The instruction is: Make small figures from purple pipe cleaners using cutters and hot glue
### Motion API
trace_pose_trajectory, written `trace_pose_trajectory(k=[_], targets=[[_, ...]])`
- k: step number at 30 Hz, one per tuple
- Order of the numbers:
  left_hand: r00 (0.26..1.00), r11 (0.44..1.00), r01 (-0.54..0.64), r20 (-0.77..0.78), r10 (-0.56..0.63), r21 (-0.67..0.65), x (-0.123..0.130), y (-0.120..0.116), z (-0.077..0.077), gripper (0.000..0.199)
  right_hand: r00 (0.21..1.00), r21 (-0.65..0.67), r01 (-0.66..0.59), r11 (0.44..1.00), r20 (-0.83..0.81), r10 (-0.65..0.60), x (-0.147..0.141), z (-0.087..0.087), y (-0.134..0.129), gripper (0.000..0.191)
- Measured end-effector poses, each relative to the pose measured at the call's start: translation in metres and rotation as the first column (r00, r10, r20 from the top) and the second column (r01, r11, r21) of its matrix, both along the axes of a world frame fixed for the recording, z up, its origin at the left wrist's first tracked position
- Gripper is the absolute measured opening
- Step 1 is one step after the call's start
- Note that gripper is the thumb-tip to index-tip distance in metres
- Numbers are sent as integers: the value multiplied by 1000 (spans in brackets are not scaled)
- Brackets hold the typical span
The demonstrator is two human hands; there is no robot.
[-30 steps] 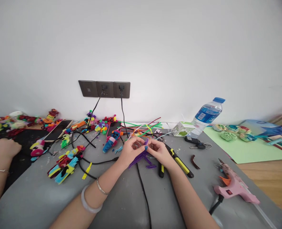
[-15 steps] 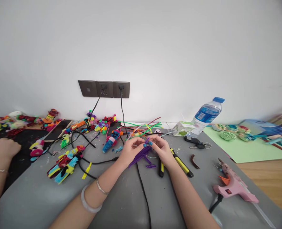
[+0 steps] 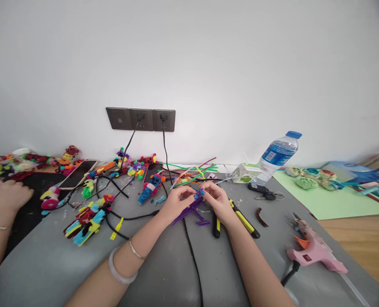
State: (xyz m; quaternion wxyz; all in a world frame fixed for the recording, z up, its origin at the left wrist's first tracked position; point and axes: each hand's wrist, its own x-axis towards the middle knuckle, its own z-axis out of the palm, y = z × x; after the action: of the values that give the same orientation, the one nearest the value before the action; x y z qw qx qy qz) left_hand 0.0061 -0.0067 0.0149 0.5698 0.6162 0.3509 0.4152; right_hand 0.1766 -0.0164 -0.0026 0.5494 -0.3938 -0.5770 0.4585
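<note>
Between the fingertips of my left hand (image 3: 180,202) and my right hand (image 3: 215,200) is a purple pipe cleaner (image 3: 199,192), pinched from both sides. Other purple pipe cleaners (image 3: 187,213) lie in a bundle just beneath, partly covered by my fingers. One short purple piece (image 3: 203,223) sits apart on the grey table (image 3: 164,264). Pliers with black and yellow handles (image 3: 245,221) rest by my right wrist, their jaws hidden behind my hand.
A pink glue gun (image 3: 317,253) lies at right. Behind stand a water bottle (image 3: 274,157) and a small carton (image 3: 245,172), with car keys (image 3: 269,195) in front. Pipe-cleaner figures (image 3: 88,219) and black cables (image 3: 189,247) spread leftward. Another person's hand (image 3: 10,196) is at far left.
My fingertips have shifted slightly on the purple pipe cleaner, and less of its tip sticks up above them. The other person's hand has moved a little to the right.
</note>
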Motion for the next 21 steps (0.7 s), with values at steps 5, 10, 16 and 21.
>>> trace_pose_trajectory(k=[5, 10, 16, 21], targets=[[1000, 1000, 6, 17, -6, -20, -1, 2, -5, 30, 1000, -4, -14, 1000, 10, 14, 1, 1, 0, 26], [996, 996, 19, 90, -11, -84, -1, 3, -11, 34, 999, 4, -3, 1000, 41, 3, 0, 2, -1, 30], [997, 999, 23, 71, -20, -38, -2, 1, -7, 32, 999, -12, 10, 1000, 40, -10, -1, 4, -1, 32], [999, 1000, -19, 37, 20, -18, -1, 1, -6, 30, 998, -23, 21, 1000, 66, -19, -2, 6, -2, 33]])
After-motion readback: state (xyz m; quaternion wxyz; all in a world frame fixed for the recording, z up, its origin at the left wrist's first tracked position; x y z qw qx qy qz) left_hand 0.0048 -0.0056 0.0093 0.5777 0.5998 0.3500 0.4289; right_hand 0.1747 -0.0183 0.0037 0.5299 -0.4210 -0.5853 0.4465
